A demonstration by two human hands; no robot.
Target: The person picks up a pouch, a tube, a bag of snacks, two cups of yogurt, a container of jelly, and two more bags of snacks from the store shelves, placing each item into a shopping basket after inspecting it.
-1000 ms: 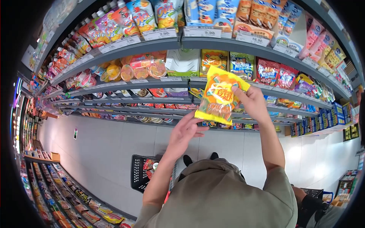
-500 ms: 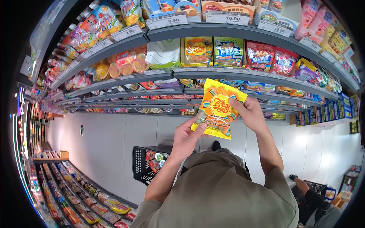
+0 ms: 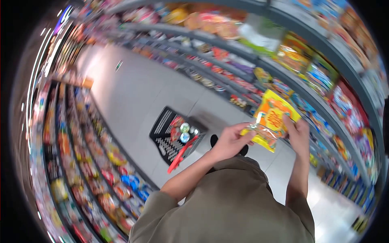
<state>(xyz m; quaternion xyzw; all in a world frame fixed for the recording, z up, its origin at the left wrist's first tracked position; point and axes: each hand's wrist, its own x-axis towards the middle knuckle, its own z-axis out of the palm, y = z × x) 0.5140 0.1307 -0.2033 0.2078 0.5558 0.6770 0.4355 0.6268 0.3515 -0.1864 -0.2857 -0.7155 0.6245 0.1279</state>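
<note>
A yellow and orange candy bag [image 3: 272,118] is held in front of me by both hands. My left hand [image 3: 233,141] grips its lower left corner, thumb on the front. My right hand [image 3: 298,131] pinches the right edge, its thumb also on the front. The bag is tilted, with printed characters on its face. Below and to the left, a black shopping basket [image 3: 162,135] with a red handle [image 3: 178,158] stands on the floor. Red packages and round-topped items [image 3: 185,133] lie inside it.
Shelves [image 3: 227,40] of bagged sweets run along the far and right side, blurred. Another tiered rack [image 3: 95,162] of packaged snacks stands on the left. Grey tiled floor [image 3: 133,89] lies between them. A cardboard box [image 3: 87,83] sits at the left rack's far end.
The view has swung to the left, so shelves and floor appear rotated. Both hands still hold the candy bag. More of the basket shows, including its red handle. The other person is out of view.
</note>
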